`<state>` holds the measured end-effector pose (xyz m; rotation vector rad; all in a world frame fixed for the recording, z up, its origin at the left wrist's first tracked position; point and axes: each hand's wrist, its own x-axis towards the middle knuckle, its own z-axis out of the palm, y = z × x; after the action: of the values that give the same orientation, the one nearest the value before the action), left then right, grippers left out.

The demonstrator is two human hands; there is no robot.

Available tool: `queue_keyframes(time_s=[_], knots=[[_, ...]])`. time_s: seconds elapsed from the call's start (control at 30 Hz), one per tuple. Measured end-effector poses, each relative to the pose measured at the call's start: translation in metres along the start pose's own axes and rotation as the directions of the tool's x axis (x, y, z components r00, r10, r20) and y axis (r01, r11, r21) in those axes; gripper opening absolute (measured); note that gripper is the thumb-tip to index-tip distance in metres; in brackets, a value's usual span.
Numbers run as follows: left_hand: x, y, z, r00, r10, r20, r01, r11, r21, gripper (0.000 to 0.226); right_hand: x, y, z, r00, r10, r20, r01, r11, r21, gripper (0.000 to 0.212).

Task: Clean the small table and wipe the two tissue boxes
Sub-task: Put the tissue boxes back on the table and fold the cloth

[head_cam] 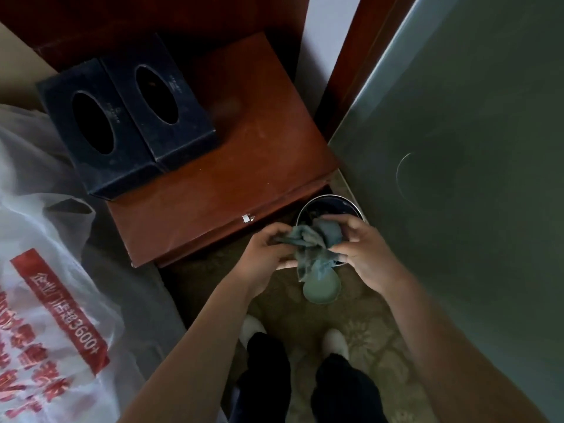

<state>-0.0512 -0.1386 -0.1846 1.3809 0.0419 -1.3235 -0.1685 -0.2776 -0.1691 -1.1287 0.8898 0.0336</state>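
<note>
Left hand: my left hand (268, 248) pinches one end of a crumpled grey-green cleaning cloth (314, 242), fingers clenched on the fabric.
Right hand: my right hand (363, 254) grips the other side of the same cloth, thumb and fingers closed over it.
Cloth: bunched between both hands, one tail hanging down; held in the air in front of the counter, above the bin.
Green thing under cloth: a rounded pale green shape (322, 288) sits just below the hanging tail; I cannot tell what it is.
Counter: small reddish-brown wooden counter (244, 166) with a small metal drawer pull (247, 218) on its front edge; top looks dusty.
Tissue boxes: two dark navy rectangular tissue boxes with oval slots, left box (100, 129) and right box (164, 99), side by side and touching, on the far-left part of the counter, well apart from the hands.
Bin: round dark metal-rimmed bin (329, 206) on the floor just beside the counter's right front corner, partly hidden by the cloth.
Left side: white plastic bag with red print (45, 285).
Right side: grey-green flat panel (457, 148).
Floor: patterned beige carpet (372, 340); my feet in white slippers visible below.
</note>
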Motion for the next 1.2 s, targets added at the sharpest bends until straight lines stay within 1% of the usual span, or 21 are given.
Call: queue_keyframes(time_s=[0.07, 0.13, 0.23, 0.27, 0.3, 0.33, 0.37, 0.4, 0.43, 0.5, 0.6, 0.7, 0.8, 0.9, 0.97, 1.03, 1.1, 1.13, 1.17, 1.2], knots=[[0.005, -0.014, 0.011, 1.000, -0.010, -0.008, 0.009, 0.996, -0.084, 0.032, -0.003, 0.009, -0.017, 0.999, -0.043, 0.021, 0.043, 0.999, 0.013, 0.049], [0.013, -0.029, 0.025, 0.999, -0.029, -0.019, 0.026, 0.986, -0.162, 0.032, -0.003, 0.018, -0.036, 0.997, -0.022, 0.076, 0.020, 0.999, 0.025, 0.051], [0.026, -0.052, 0.048, 0.998, -0.064, 0.015, 0.066, 0.962, -0.264, 0.015, 0.000, 0.035, -0.070, 0.982, 0.084, 0.167, -0.094, 0.994, 0.052, 0.041], [0.030, -0.062, 0.058, 0.997, -0.074, 0.007, 0.073, 0.962, -0.265, 0.014, 0.001, 0.043, -0.081, 0.979, 0.108, 0.173, -0.117, 0.992, 0.044, 0.034], [0.035, -0.076, 0.066, 0.997, -0.076, -0.026, 0.068, 0.975, -0.214, 0.010, 0.004, 0.054, -0.092, 0.980, 0.120, 0.159, -0.122, 0.993, 0.000, 0.026], [0.041, -0.091, 0.074, 0.995, -0.064, -0.080, 0.054, 0.992, -0.115, 0.006, 0.006, 0.067, -0.102, 0.980, 0.128, 0.151, -0.122, 0.991, -0.049, 0.022], [0.047, -0.108, 0.080, 0.990, -0.038, -0.136, 0.038, 0.999, -0.004, 0.007, 0.010, 0.082, -0.113, 0.979, 0.139, 0.152, -0.124, 0.987, -0.103, 0.025], [0.054, -0.126, 0.084, 0.982, -0.011, -0.188, 0.030, 0.995, 0.099, 0.013, 0.012, 0.098, -0.123, 0.976, 0.157, 0.148, -0.136, 0.980, -0.142, 0.029], [0.061, -0.144, 0.086, 0.973, 0.008, -0.229, 0.030, 0.986, 0.164, 0.018, 0.016, 0.116, -0.132, 0.976, 0.168, 0.137, -0.142, 0.973, -0.183, 0.032], [0.076, -0.181, 0.086, 0.960, 0.021, -0.281, 0.037, 0.979, 0.199, 0.025, 0.027, 0.156, -0.149, 0.974, 0.186, 0.128, -0.154, 0.962, -0.225, 0.031], [0.103, -0.230, 0.074, 0.939, -0.020, -0.344, 0.078, 0.985, 0.155, 0.028, 0.051, 0.214, -0.168, 0.962, 0.241, 0.129, -0.209, 0.953, -0.220, 0.028], [0.151, -0.294, 0.052, 0.935, -0.051, -0.351, 0.105, 0.985, 0.137, 0.029, 0.092, 0.288, -0.186, 0.965, 0.250, 0.083, -0.227, 0.947, -0.226, 0.030], [0.204, -0.355, 0.032, 0.942, -0.026, -0.336, 0.116, 0.960, 0.253, 0.029, 0.135, 0.358, -0.199, 0.969, 0.242, 0.046, -0.228, 0.950, -0.211, 0.026], [0.255, -0.403, 0.019, 0.951, 0.002, -0.311, 0.099, 0.946, 0.308, 0.032, 0.176, 0.411, -0.212, 0.972, 0.232, -0.023, -0.232, 0.954, -0.189, 0.026], [0.282, -0.427, 0.012, 0.961, 0.044, -0.272, 0.059, 0.931, 0.359, 0.031, 0.198, 0.437, -0.218, 0.972, 0.223, -0.072, -0.234, 0.946, -0.223, 0.025], [0.300, -0.448, 0.005, 0.960, 0.093, -0.266, 0.039, 0.891, 0.453, 0.025, 0.215, 0.458, -0.223, 0.967, 0.241, -0.088, -0.256, 0.929, -0.266, 0.022], [0.309, -0.464, 0.001, 0.946, 0.135, -0.295, 0.047, 0.842, 0.537, 0.024, 0.226, 0.476, -0.225, 0.964, 0.238, -0.115, -0.263, 0.895, -0.359, 0.022], [0.311, -0.471, 0.000, 0.939, 0.175, -0.297, 0.034, 0.811, 0.584, 0.024, 0.229, 0.482, -0.227, 0.977, 0.175, -0.123, -0.213, 0.856, -0.471, 0.021], [0.312, -0.474, 0.000, 0.938, 0.205, -0.281, 0.028, 0.762, 0.647, 0.024, 0.230, 0.485, -0.227, 0.989, 0.097, -0.108, -0.143, 0.768, -0.624, 0.019], [0.312, -0.476, 0.000, 0.940, 0.239, -0.241, 0.013, 0.684, 0.729, 0.024, 0.230, 0.487, -0.227, 0.997, 0.039, -0.071, -0.080, 0.620, -0.780, 0.020]])
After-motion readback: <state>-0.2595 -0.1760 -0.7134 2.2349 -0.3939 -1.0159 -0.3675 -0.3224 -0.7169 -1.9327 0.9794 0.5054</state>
